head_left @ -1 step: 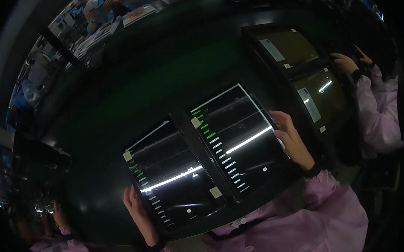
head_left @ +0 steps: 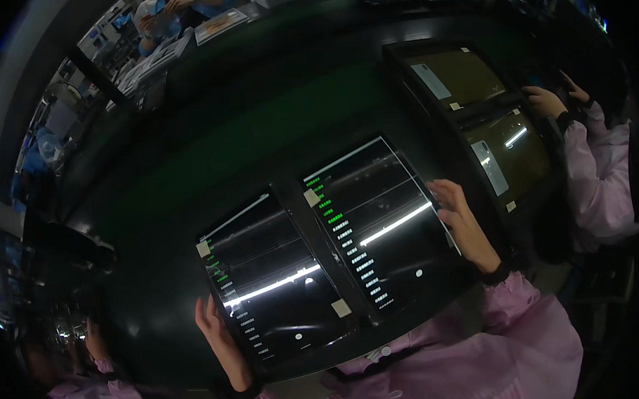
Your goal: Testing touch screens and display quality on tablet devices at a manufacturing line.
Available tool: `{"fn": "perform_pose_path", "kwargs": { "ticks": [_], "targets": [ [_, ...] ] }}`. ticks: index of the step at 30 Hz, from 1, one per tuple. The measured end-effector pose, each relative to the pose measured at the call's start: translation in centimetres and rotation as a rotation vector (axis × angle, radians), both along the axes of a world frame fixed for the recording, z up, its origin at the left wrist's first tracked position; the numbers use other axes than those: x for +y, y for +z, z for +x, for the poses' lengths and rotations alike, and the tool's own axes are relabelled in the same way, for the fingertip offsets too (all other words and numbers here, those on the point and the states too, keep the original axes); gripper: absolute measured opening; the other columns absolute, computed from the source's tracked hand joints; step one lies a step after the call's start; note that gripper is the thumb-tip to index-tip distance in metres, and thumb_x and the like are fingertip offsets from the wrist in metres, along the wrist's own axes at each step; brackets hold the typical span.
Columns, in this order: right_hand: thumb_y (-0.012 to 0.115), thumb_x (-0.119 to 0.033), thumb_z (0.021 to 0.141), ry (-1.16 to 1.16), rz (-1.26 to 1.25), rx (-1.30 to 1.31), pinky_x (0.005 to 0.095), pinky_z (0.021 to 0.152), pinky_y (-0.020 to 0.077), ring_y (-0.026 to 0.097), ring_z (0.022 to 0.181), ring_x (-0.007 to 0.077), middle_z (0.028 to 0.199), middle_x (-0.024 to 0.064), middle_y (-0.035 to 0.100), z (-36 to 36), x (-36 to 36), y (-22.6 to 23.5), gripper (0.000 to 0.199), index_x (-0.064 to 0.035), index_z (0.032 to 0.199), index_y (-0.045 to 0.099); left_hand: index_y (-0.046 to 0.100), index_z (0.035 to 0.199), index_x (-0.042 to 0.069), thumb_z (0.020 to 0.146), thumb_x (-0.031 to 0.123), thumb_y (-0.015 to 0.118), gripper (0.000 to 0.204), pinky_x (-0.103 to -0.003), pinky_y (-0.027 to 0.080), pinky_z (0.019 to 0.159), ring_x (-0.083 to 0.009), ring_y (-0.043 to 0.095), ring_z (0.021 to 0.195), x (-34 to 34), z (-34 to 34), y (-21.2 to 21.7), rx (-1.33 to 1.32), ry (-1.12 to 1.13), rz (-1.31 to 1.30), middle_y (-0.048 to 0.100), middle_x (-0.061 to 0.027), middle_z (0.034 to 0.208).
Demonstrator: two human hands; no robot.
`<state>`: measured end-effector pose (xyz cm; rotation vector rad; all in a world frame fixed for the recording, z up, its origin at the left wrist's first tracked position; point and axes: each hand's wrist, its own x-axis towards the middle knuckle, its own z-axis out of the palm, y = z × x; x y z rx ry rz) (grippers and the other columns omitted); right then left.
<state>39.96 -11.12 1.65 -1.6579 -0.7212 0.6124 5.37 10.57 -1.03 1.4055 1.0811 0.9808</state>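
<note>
Head view: two dark glossy screens lie side by side in a black tray on the desk. The left hand lies open along the left screen, the right hand open on the right screen — neither grips. Uneven pressure could tip or smudge a panel.

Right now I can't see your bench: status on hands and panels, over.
Left hand open on left tablet edge. Right hand open on right tablet edge. Both screens lit, lying flat in black tray. Nothing obstructing.
</note>
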Motion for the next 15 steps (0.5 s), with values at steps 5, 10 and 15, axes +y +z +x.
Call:
{"fn": "perform_pose_path", "kwargs": {
  "ticks": [5, 10, 15],
  "targets": [
    [0.049, 0.001, 0.081, -0.039, -0.06, 0.027, 0.0383, 0.108, 0.0256, 0.034, 0.131, 0.0303, 0.135, 0.0193, 0.04, -2.1, -0.1, 1.1, 0.055, -0.0014, 0.133, 0.034, 0.024, 0.14, 0.003, 0.092, 0.016, 0.045, 0.054, -0.035, 0.031, 0.105, -0.0251, 0.041, 0.126, -0.4, -1.5, 1.4, -0.127, -0.038, -0.066, 0.041, -0.0168, 0.137],
    [0.05, 0.0, 0.079, 0.258, -0.131, -0.654, 0.044, 0.103, 0.0306, 0.033, 0.126, 0.0356, 0.121, 0.0144, 0.053, -2.3, 3.1, 3.7, 0.041, -0.0027, 0.12, 0.05, 0.038, 0.125, -0.005, 0.083, -0.003, 0.044, 0.042, -0.038, 0.029, 0.105, -0.0295, 0.042, 0.122, 0.1, 0.2, 5.4, 0.589, -0.034, 0.548, 0.047, -0.0196, 0.126],
    [0.051, -0.001, 0.079, 0.305, -0.195, -0.73, 0.0461, 0.103, 0.029, 0.033, 0.127, 0.0342, 0.114, 0.0107, 0.059, -2.9, 3.9, 3.7, 0.04, -0.004, 0.118, 0.051, 0.038, 0.122, -0.001, 0.079, -0.007, 0.045, 0.043, -0.037, 0.027, 0.102, -0.0282, 0.047, 0.113, -0.5, 1.8, 4.8, 0.8, -0.209, 0.725, 0.06, -0.0139, 0.115]
  ]
}}
